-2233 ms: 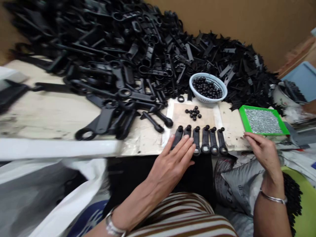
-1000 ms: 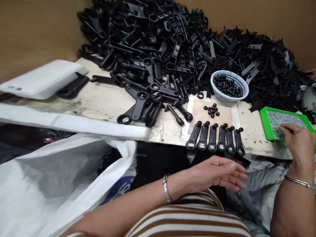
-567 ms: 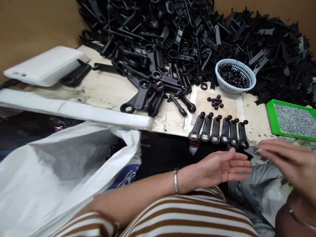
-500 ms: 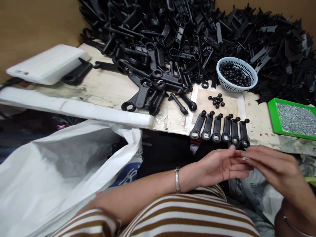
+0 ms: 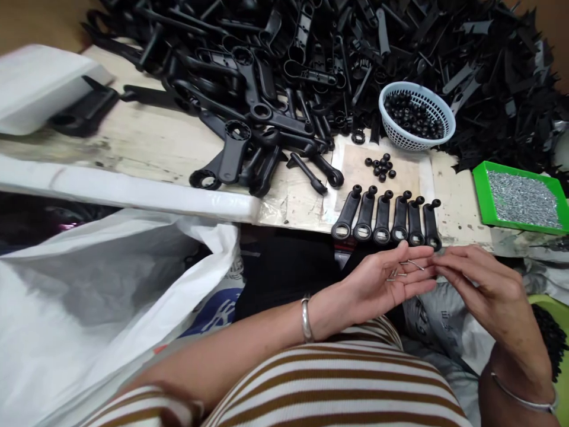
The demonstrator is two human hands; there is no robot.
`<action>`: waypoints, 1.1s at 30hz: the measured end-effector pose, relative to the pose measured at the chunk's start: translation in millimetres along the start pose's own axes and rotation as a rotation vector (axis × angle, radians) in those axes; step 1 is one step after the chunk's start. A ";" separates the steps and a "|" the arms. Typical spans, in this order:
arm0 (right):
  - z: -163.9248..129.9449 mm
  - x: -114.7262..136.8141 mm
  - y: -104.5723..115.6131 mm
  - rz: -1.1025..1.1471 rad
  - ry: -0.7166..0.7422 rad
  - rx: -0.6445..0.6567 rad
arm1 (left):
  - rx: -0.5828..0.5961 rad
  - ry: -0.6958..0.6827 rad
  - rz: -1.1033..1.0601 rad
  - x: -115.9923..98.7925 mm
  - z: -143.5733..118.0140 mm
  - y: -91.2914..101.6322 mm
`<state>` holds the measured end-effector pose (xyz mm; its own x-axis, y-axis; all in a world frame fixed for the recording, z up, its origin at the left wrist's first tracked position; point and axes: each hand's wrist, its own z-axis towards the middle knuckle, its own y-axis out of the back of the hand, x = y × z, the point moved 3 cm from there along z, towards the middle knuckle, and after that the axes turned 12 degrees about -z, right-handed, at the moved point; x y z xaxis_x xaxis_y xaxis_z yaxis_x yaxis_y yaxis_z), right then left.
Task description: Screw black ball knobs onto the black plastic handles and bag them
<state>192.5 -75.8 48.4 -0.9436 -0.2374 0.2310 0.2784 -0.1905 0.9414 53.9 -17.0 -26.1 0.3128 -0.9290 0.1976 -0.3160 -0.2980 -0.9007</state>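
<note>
My left hand [image 5: 384,283] lies palm up below the table edge with several small metal pins [image 5: 402,270] resting on its fingers. My right hand [image 5: 478,283] is beside it, its fingertips at the left hand's fingertips and at the pins. Just above both hands, several black plastic handles [image 5: 386,218] lie in a row along the front of the table. A small cluster of black round knobs [image 5: 380,167] sits behind that row.
A large heap of black plastic parts [image 5: 311,53] covers the back of the table. A white basket [image 5: 416,115] holds black knobs. A green tray [image 5: 521,197] holds metal pins. A white bag [image 5: 98,296] gapes at the lower left.
My left hand left the row of handles and turned palm up. My right hand went into the green tray, then came back to the left hand, and pins now lie on the left palm.
</note>
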 end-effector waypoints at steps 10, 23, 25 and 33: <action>-4.5 13.2 -21.7 -0.199 -0.172 0.087 | -0.007 -0.046 0.029 1.9 3.6 7.7; 15.8 -13.3 -1.1 -0.139 -0.265 -0.040 | 0.029 -0.009 0.081 1.0 1.6 5.4; 27.1 -21.3 3.9 -0.248 -0.250 -0.086 | 0.033 -0.005 0.114 0.2 0.8 6.3; 31.3 -12.1 4.1 0.038 -0.192 0.201 | 0.042 -0.134 0.192 -11.7 -7.5 0.1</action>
<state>199.5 -43.8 57.1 -0.9553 -0.0518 0.2910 0.2908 0.0122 0.9567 43.5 -7.8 -25.6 0.3673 -0.9297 -0.0290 -0.3445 -0.1070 -0.9327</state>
